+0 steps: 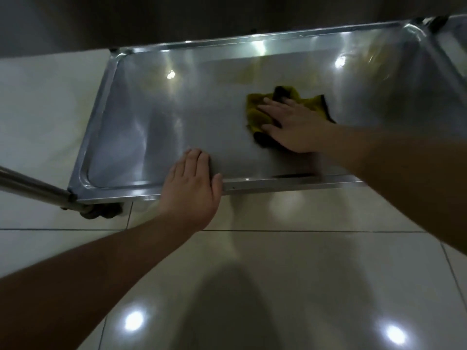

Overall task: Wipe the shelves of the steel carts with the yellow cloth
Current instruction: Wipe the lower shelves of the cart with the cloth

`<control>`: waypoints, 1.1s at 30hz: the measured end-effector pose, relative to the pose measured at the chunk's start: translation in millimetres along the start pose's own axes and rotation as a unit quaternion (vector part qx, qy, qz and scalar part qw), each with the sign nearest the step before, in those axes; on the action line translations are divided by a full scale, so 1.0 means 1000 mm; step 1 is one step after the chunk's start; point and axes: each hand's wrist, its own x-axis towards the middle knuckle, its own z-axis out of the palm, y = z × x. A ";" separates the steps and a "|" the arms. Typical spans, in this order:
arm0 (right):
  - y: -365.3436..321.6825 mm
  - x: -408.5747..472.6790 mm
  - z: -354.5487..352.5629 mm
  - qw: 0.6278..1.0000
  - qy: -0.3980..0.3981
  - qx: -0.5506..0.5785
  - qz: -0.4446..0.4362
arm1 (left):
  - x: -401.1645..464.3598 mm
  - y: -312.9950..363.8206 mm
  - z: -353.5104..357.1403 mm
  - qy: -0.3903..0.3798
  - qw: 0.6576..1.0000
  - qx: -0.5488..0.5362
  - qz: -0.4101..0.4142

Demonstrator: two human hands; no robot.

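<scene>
A shiny steel cart shelf (pixel 151 127) with a raised rim fills the upper half of the view. The yellow cloth (pixel 255 114), crumpled and with dark edging, lies right of the shelf's middle. My right hand (pixel 293 127) presses flat on the cloth, fingers spread and pointing left. My left hand (pixel 192 183) rests on the shelf's near rim, fingers over the edge onto the shelf surface and thumb along the front lip.
A steel cart post (pixel 32 184) runs in from the left to the shelf's near-left corner, with a dark caster (pixel 101 213) beneath. A second steel surface (pixel 454 39) adjoins at the far right. Glossy white floor tiles (pixel 303 274) lie below.
</scene>
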 end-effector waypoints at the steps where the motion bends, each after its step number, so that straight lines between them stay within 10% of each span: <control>1: 0.027 -0.009 0.000 0.999 0.023 0.013 0.038 | 0.000 0.000 -0.001 -0.005 1.000 0.008 0.001; 9: 0.132 -0.062 0.005 0.949 0.136 0.066 0.276 | 0.014 0.015 -0.014 0.009 1.000 0.019 0.020; 22: 0.055 -0.122 0.034 0.996 0.071 0.040 0.033 | 0.037 0.093 0.008 0.047 0.991 -0.054 0.111; 33: 0.229 -0.153 0.001 0.903 0.178 0.064 0.385 | 0.037 0.102 0.015 -0.009 0.993 -0.015 0.118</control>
